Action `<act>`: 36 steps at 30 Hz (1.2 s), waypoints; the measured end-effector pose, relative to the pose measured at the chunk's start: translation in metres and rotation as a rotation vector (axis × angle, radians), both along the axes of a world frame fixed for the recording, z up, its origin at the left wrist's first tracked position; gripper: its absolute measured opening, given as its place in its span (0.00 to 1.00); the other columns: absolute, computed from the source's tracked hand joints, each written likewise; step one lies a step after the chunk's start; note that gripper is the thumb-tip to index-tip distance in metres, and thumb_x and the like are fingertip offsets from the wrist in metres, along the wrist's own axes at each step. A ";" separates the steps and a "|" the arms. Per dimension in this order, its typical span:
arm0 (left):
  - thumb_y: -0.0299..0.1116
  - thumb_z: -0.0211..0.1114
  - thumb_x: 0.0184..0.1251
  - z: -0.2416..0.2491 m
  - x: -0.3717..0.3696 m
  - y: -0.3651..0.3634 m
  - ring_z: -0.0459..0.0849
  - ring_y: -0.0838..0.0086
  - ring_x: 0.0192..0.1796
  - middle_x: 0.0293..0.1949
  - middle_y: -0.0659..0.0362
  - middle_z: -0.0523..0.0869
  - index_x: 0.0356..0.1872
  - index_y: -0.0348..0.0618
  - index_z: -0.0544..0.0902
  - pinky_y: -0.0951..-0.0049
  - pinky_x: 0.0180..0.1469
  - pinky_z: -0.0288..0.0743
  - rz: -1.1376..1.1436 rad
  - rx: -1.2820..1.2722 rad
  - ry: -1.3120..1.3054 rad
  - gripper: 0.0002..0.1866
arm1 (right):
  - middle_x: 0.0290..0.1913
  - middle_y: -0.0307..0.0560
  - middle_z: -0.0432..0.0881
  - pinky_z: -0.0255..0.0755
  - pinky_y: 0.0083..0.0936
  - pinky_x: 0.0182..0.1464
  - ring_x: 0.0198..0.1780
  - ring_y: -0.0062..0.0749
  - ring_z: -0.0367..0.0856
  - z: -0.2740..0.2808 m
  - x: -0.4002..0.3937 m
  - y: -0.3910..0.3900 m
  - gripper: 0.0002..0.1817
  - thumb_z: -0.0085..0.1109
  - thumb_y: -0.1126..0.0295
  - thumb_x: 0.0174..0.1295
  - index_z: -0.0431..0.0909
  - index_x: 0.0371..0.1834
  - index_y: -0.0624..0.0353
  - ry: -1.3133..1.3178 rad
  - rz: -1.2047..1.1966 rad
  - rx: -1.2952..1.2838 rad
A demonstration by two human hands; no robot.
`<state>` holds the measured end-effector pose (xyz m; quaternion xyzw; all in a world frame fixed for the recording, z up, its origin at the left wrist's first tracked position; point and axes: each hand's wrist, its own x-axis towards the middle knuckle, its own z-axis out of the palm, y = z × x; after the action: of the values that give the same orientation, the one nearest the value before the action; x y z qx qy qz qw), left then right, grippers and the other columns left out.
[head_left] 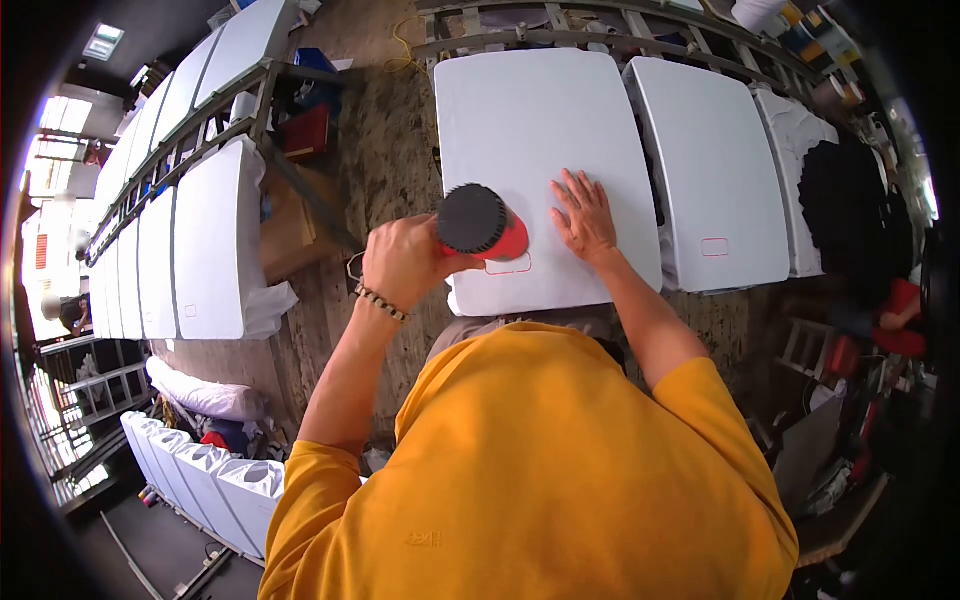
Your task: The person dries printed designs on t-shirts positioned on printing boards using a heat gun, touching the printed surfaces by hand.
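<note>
My left hand is wrapped around a red hair dryer with a round, black, ribbed rear end facing up. It is held above the near part of a white fabric-covered board. Partly hidden under the dryer, a red rounded-rectangle outline marks the fabric. My right hand lies flat on the same board, fingers spread, to the right of the dryer. A beaded bracelet circles my left wrist.
A second white board with a similar red outline stands close on the right. More white boards line a metal rack on the left. Dark fabric hangs at far right. A person's arm shows at the right edge.
</note>
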<state>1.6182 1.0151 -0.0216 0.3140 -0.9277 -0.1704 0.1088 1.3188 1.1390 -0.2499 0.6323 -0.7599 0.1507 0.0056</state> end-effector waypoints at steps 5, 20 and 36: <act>0.68 0.81 0.49 0.001 -0.024 0.014 0.90 0.55 0.31 0.26 0.55 0.88 0.32 0.47 0.90 0.56 0.34 0.82 -0.036 0.033 -0.056 0.31 | 0.86 0.45 0.63 0.47 0.57 0.87 0.87 0.50 0.55 -0.003 -0.006 0.001 0.30 0.53 0.50 0.80 0.73 0.81 0.45 -0.021 0.031 -0.022; 0.65 0.84 0.44 0.032 0.033 0.036 0.91 0.52 0.33 0.28 0.54 0.91 0.33 0.48 0.93 0.54 0.39 0.84 0.298 -0.074 -0.215 0.30 | 0.83 0.46 0.67 0.56 0.56 0.80 0.81 0.53 0.62 0.000 -0.020 -0.003 0.31 0.59 0.47 0.75 0.76 0.78 0.45 -0.011 0.125 -0.056; 0.63 0.84 0.46 0.020 -0.002 0.066 0.90 0.55 0.32 0.27 0.57 0.91 0.31 0.47 0.92 0.56 0.40 0.82 0.277 0.011 -0.118 0.27 | 0.83 0.48 0.67 0.54 0.58 0.81 0.82 0.53 0.62 0.001 -0.021 -0.004 0.31 0.57 0.46 0.76 0.76 0.78 0.46 -0.011 0.125 -0.059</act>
<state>1.6160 1.0813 -0.0018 0.4489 -0.8793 -0.1403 0.0747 1.2981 1.1355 -0.2492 0.6771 -0.7142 0.1767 0.0107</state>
